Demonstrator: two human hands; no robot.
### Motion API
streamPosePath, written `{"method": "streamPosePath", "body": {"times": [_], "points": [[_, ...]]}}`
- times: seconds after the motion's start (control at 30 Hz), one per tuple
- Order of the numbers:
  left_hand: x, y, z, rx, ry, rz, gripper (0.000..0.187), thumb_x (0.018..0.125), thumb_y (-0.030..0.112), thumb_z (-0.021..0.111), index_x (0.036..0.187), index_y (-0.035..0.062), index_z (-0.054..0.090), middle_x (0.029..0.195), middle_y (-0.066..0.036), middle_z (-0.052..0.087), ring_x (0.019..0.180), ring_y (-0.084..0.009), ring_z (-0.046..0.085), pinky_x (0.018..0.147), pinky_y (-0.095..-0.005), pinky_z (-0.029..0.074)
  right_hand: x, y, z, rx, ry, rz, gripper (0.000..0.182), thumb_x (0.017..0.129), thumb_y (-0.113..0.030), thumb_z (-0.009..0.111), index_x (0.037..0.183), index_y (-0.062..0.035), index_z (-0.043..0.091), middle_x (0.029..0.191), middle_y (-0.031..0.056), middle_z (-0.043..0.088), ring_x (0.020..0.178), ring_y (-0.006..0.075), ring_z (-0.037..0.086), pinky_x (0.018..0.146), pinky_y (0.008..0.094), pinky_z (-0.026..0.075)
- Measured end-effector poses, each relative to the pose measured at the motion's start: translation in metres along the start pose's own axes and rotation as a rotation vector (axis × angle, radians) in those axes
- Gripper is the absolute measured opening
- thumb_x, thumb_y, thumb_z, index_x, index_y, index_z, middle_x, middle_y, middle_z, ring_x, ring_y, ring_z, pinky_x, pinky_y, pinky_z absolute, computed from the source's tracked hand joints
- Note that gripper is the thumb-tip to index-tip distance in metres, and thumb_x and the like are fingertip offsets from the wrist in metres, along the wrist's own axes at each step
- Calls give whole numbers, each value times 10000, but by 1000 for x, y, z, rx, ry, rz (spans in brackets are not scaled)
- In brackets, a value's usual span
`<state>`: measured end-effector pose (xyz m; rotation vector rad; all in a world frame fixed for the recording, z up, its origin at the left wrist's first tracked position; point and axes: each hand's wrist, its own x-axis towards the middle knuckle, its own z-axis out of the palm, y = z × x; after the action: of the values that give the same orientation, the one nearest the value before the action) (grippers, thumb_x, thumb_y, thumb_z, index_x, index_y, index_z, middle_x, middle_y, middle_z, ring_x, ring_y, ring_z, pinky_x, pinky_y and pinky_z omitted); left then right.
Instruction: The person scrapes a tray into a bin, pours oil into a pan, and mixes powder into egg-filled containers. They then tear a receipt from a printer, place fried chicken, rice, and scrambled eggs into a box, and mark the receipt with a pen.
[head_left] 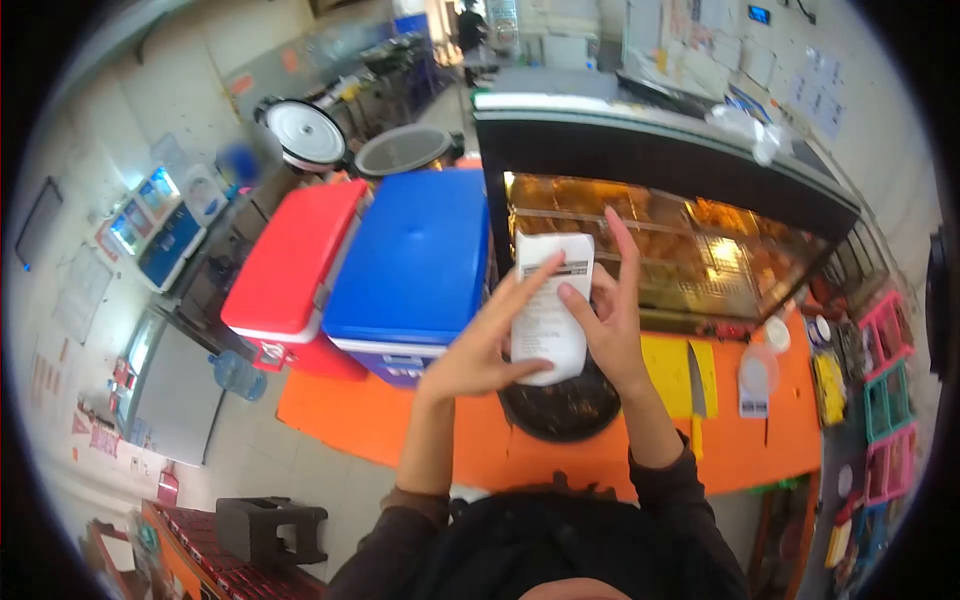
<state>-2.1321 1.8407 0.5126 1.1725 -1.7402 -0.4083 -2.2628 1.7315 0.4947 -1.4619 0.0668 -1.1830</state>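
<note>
at the orange table's back left corner stand a red cooler and a blue cooler. the left hand, fingers spread, touches the printed paper; whether it grips, i cannot tell. the paper is above the black pan, mid-table. the right hand pinches its side, index finger raised. a knife lies nearer the right edge.
</note>
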Motion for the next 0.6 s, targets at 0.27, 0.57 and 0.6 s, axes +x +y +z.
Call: {"method": "streamPosePath", "body": {"times": [0.27, 0.57, 0.6], "points": [[-79, -72, 50, -688, 415, -577, 586, 887, 28, 568, 1416, 71, 318, 1221, -150, 515, 790, -209, 677, 611, -270, 578, 140, 26, -97, -7, 79, -83, 324, 875, 37, 545, 1196, -6, 548, 1217, 82, 546, 1133, 146, 495, 958, 266, 383], [-206, -115, 152, -734, 359, -1137, 471, 809, 54, 687, 1257, 45, 540, 897, -111, 669, 743, -177, 675, 645, -288, 575, 191, 75, -147, -619, 168, -287, 382, 782, 11, 606, 1154, -76, 622, 1019, 74, 578, 850, 160, 556, 776, 241, 420], [-209, -117, 149, -730, 339, -1148, 471, 809, 54, 687, 1257, 45, 540, 897, -111, 669, 743, -177, 675, 645, -288, 575, 192, 73, -150, -658, 176, -239, 363, 782, -9, 616, 1137, -84, 635, 995, 75, 587, 814, 164, 551, 747, 243, 422]]}}
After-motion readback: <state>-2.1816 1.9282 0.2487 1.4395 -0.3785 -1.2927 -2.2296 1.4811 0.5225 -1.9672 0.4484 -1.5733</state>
